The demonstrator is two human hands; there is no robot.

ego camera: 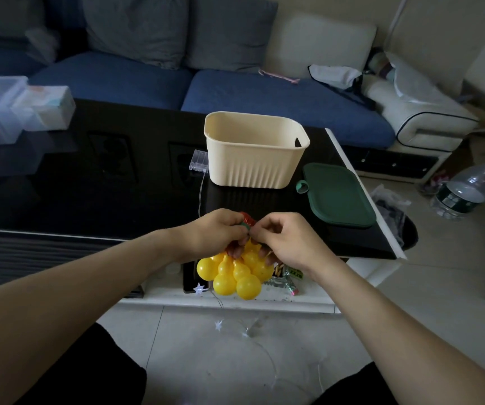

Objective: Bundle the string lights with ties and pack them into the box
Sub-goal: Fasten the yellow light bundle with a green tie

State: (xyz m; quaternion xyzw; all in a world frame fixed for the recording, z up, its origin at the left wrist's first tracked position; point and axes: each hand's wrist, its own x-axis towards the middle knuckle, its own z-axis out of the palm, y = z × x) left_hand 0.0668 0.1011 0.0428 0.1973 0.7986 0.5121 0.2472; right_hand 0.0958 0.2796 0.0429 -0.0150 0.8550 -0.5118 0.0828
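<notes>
A bunch of yellow gourd-shaped string lights hangs below my two hands at the table's front edge. My left hand grips the top of the bunch. My right hand pinches a small green and red tie at the bunch's top, fingers curled. A thin wire runs from the bunch up to a clear battery case on the table. The cream ribbed box stands open behind my hands. Its dark green lid lies flat to its right.
The black glass table carries clear plastic containers at the far left. A second wire with small white star lights trails on the floor. Snack wrappers sit on the lower shelf. A water bottle stands on the floor right. A blue sofa is behind.
</notes>
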